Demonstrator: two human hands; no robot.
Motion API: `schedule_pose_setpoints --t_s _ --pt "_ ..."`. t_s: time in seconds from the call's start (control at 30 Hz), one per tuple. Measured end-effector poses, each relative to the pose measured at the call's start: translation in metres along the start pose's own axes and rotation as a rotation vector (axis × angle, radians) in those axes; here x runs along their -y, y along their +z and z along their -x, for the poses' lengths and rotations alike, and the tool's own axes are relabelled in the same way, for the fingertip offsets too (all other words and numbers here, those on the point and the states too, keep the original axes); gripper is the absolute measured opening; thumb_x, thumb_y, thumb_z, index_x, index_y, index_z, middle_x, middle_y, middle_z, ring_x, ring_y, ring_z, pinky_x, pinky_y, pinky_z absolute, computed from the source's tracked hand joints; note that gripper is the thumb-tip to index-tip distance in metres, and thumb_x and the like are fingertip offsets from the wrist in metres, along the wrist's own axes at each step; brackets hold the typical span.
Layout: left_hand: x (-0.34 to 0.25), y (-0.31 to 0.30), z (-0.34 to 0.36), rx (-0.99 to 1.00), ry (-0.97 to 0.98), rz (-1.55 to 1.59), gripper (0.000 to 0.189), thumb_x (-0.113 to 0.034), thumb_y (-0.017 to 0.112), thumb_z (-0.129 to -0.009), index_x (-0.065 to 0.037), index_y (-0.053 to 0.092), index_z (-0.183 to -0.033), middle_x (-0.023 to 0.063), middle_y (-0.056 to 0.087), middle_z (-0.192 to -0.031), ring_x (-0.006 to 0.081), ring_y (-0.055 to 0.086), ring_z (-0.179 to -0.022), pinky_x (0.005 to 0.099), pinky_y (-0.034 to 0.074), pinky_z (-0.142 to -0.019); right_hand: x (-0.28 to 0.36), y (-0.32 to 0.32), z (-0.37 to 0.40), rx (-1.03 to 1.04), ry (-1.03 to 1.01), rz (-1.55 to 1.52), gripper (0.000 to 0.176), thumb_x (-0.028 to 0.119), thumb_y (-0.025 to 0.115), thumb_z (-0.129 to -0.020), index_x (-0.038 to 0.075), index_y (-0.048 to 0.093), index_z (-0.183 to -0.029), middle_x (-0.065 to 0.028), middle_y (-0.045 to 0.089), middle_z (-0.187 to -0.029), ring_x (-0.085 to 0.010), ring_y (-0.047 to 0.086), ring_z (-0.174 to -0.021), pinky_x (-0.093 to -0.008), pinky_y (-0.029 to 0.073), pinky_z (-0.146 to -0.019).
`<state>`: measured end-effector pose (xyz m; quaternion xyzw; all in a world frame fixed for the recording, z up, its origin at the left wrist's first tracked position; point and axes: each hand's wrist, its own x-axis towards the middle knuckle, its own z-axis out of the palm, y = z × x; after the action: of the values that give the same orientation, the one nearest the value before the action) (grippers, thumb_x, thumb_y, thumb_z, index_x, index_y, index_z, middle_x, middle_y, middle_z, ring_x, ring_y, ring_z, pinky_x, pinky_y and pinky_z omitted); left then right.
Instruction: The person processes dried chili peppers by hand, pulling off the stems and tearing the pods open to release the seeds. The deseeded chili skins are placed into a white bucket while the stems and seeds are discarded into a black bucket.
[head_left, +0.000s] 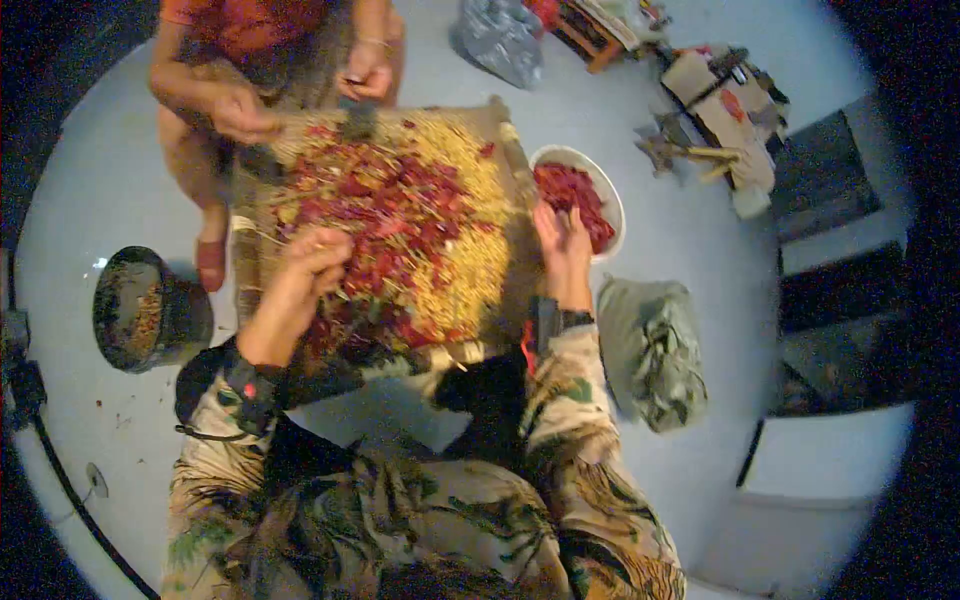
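Chillies [385, 215] lie mixed with yellow seeds [470, 270] on the mat [512, 148], between you and another person's hand [245, 112]. Your left hand [310, 262] is curled closed on the heap; what it grips is hidden. Your right hand [563, 245] is flat, fingers apart, at the mat's edge just beside the bowl [615, 200] of reds. Looks like sorting: pinch pods only, shake seeds off over the mat, carry low to the bowl.

Left hand [315, 258] among red dried pieces [400, 210] on woven tray [518, 170], right hand [562, 240] at white bowl [617, 205]
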<state>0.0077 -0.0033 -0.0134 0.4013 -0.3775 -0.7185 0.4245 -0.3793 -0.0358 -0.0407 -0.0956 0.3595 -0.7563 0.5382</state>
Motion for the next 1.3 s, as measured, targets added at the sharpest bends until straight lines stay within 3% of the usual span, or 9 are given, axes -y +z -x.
schedule_pose_setpoints --t_s 0.27,0.4,0.57,0.63,0.73,0.87,0.97,1.1,1.3 --pt "0.009 -0.008 -0.004 -0.03 0.035 -0.013 0.017 -0.014 0.064 -0.079 -0.007 0.059 -0.094 -0.0025 0.053 -0.066 0.0055 0.045 -0.053 0.0199 0.033 -0.045 -0.07 0.013 0.021 0.3 0.08 0.78 0.022 0.012 0.055 -0.086 -0.003 0.055 -0.101 -0.0129 0.062 -0.09 -0.0212 0.062 -0.078 -0.0329 0.053 -0.07" --pt "0.005 -0.007 -0.005 -0.021 0.07 0.022 0.014 -0.013 0.064 -0.079 -0.008 0.058 -0.09 -0.0039 0.054 -0.066 0.0036 0.045 -0.053 0.018 0.033 -0.045 -0.107 -0.005 0.01 0.422 0.067 0.967 0.016 0.012 0.056 -0.086 0.0 0.059 -0.097 -0.0091 0.063 -0.088 -0.0175 0.061 -0.075 -0.0281 0.051 -0.066" --pt "0.007 -0.014 -0.008 -0.12 0.132 -0.017 0.012 -0.012 0.064 -0.078 -0.009 0.058 -0.087 -0.0047 0.055 -0.067 0.0029 0.045 -0.054 0.017 0.033 -0.045 -0.135 -0.002 0.006 0.565 -0.172 1.236 0.017 0.011 0.057 -0.086 0.0 0.06 -0.098 -0.0043 0.062 -0.085 -0.0139 0.061 -0.076 -0.0255 0.048 -0.065" --pt "0.004 -0.012 -0.007 -0.146 0.118 0.02 0.012 -0.012 0.064 -0.078 -0.008 0.058 -0.087 -0.0049 0.053 -0.066 0.0029 0.044 -0.054 0.0177 0.031 -0.045 -0.132 0.025 0.022 0.607 -0.238 1.348 0.017 0.012 0.058 -0.085 0.001 0.061 -0.098 -0.0045 0.064 -0.085 -0.0146 0.061 -0.076 -0.0275 0.048 -0.066" --pt "0.001 -0.009 -0.005 -0.172 0.114 0.04 0.011 -0.012 0.062 -0.079 -0.007 0.058 -0.087 -0.0052 0.052 -0.065 0.0029 0.043 -0.054 0.018 0.031 -0.046 -0.131 0.062 0.046 0.615 -0.376 1.515 0.02 0.013 0.059 -0.08 0.005 0.063 -0.098 -0.0149 0.064 -0.094 -0.0285 0.061 -0.09 -0.0351 0.047 -0.08" --pt "0.002 -0.009 -0.006 -0.145 0.123 0.041 0.01 -0.011 0.062 -0.079 -0.007 0.058 -0.087 -0.0048 0.053 -0.066 0.003 0.044 -0.055 0.0178 0.031 -0.047 -0.148 0.076 0.046 0.767 -0.831 1.774 0.026 0.013 0.064 -0.076 0.008 0.061 -0.101 -0.0162 0.062 -0.091 -0.0357 0.059 -0.084 -0.0411 0.049 -0.07" --pt "0.002 -0.013 -0.008 -0.132 0.127 0.019 0.01 -0.012 0.063 -0.078 -0.008 0.057 -0.085 -0.0044 0.053 -0.067 0.0033 0.044 -0.056 0.0181 0.031 -0.048 -0.161 0.078 0.043 0.801 -0.82 2.028 0.033 0.015 0.066 -0.075 0.009 0.057 -0.107 -0.0168 0.058 -0.091 -0.0369 0.058 -0.079 -0.043 0.048 -0.067" --pt "-0.002 -0.008 -0.003 -0.116 0.194 -0.053 0.011 -0.014 0.064 -0.076 -0.01 0.056 -0.084 -0.0041 0.052 -0.065 0.0041 0.045 -0.056 0.0184 0.032 -0.049 -0.174 0.06 0.031 0.772 -0.969 2.01 0.032 0.021 0.064 -0.077 0.01 0.056 -0.105 -0.0188 0.056 -0.09 -0.0371 0.057 -0.078 -0.0442 0.047 -0.064" --pt "0.001 -0.005 -0.003 -0.126 0.159 -0.03 0.015 -0.015 0.064 -0.078 -0.007 0.056 -0.088 -0.0037 0.052 -0.065 0.0046 0.045 -0.056 0.0194 0.035 -0.049 -0.142 0.071 0.063 0.709 -0.792 1.851 0.026 0.023 0.065 -0.077 0.004 0.059 -0.094 -0.0173 0.058 -0.079 -0.0351 0.057 -0.071 -0.041 0.047 -0.063"
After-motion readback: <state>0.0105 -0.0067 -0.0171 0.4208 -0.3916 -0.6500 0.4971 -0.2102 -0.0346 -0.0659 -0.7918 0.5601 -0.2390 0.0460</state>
